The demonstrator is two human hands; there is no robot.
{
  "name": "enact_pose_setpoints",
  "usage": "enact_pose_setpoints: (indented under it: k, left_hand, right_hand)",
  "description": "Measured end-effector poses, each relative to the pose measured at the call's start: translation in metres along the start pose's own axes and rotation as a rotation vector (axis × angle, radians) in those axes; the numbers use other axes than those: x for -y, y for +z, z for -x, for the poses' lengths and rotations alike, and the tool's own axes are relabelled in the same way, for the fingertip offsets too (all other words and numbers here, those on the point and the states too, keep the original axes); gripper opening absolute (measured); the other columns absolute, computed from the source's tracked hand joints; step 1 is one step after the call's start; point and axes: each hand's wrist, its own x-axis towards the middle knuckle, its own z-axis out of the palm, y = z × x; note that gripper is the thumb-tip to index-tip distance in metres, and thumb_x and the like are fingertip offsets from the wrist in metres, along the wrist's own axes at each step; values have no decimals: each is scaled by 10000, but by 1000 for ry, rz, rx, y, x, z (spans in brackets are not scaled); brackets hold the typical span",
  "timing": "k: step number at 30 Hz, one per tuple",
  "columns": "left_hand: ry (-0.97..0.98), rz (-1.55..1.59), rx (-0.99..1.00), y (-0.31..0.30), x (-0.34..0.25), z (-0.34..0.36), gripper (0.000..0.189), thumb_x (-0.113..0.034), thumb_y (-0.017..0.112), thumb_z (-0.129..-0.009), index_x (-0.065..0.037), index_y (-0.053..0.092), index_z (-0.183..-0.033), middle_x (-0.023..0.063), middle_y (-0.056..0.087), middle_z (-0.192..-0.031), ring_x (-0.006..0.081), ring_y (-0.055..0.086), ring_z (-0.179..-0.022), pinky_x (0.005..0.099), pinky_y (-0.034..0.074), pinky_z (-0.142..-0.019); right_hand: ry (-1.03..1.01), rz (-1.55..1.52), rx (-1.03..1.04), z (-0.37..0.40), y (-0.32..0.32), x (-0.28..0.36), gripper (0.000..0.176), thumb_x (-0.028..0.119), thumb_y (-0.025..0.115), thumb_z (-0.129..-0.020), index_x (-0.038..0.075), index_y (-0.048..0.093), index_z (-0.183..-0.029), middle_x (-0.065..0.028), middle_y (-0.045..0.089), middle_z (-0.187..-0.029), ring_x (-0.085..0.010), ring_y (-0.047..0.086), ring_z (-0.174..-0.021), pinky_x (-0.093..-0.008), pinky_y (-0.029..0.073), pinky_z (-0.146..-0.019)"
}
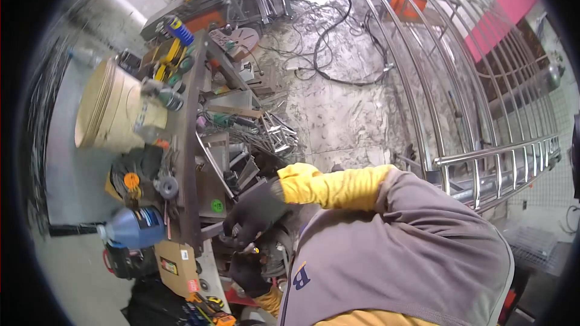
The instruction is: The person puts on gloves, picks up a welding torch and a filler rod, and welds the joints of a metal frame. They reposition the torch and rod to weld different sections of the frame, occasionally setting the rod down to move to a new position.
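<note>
The work area lies at the left of the view and my body at the lower right. My right hand [257, 214], in a dark glove below a yellow sleeve, is closed at the edge of the workbench [192, 196]. Just below it, my left hand [248, 273], also dark-gloved, is closed with its fingers close to the right one. A small object with a pale, yellowish end [254, 250] shows between the hands. Its kind is too small to tell, and the gloves hide most of what the fingers grip.
On the bench stand a bottle of blue liquid [136, 227], a cardboard box [176, 267], a grey tape roll [167, 188] and a wooden round stack [96, 105]. Metal offcuts [278, 134] pile beside it. A black cable [317, 60] crosses the floor; a steel railing frame [426, 93] stands right.
</note>
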Motion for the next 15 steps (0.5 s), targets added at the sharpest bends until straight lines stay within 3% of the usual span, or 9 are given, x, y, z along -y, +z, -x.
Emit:
enact_pose_setpoints:
  k: [2,4,5,8,9,11,12,14,15]
  left_hand:
    - [-54,-2,53,14,-12,-15,241,-205,548,-967,-43,721,-1011,5,660,-808,88,581,-620,251,461,-536]
    - [-74,-152,107,23,-20,-31,268,-219,565,-976,-14,719,-1053,17,669,-841,93,602,-677,244,472,-579]
    - [-65,-152,116,39,-20,-42,268,-219,565,-976,-14,719,-1053,17,669,-841,93,602,-677,244,472,-579]
    - [92,-352,-13,87,-19,-63,267,-239,603,-953,-3,701,-1032,75,674,-950,181,594,-819,362,486,-751]
    - [107,-491,-37,100,-21,-69,274,-248,626,-944,7,694,-1018,97,672,-1013,217,580,-881,410,476,-819]
    - [100,-508,-25,125,-16,-94,283,-250,610,-961,5,681,-1061,101,673,-1035,226,591,-913,413,482,-850]
    - [65,-441,6,139,-11,-108,288,-250,602,-970,5,675,-1082,103,674,-1046,230,597,-929,415,485,-866]
    - [-35,-254,71,164,0,-139,300,-251,586,-986,4,661,-1126,106,675,-1068,240,609,-961,418,490,-897]
    - [-105,-108,110,180,8,-158,306,-252,578,-995,3,655,-1147,108,676,-1079,244,614,-977,419,493,-912]
  right_hand:
    - [-120,-91,-24,5,-11,-3,392,384,530,-1056,67,712,-1198,-183,739,-1099,-301,726,-946,-413,592,-818]
    - [303,-539,125,2,-42,-21,422,414,506,-1056,70,731,-1150,-180,757,-958,-280,739,-760,-420,607,-678]
    - [258,-580,82,5,-51,-30,408,404,522,-1051,66,741,-1116,-162,759,-864,-242,737,-694,-391,603,-622]
    - [192,-722,-150,32,-101,-32,428,417,520,-1054,54,741,-1107,-149,765,-894,-232,746,-721,-381,605,-632]
    - [-22,-686,-286,44,-124,-41,406,395,508,-1068,54,715,-1143,-129,764,-972,-224,750,-797,-371,606,-687]
    - [-278,-519,-498,79,-187,-31,270,244,520,-1068,68,673,-1205,-100,745,-1087,-246,743,-930,-363,588,-797]
    - [-285,28,-690,94,-228,-28,239,182,552,-1024,74,681,-1194,-105,738,-1083,-275,729,-973,-376,574,-834]
    - [-316,666,-947,133,-305,-42,262,118,599,-951,67,696,-1189,-122,715,-1127,-298,696,-1050,-399,539,-930]
    - [-363,750,-1049,161,-338,-53,293,116,614,-922,53,702,-1195,-136,698,-1175,-292,677,-1084,-407,519,-988]
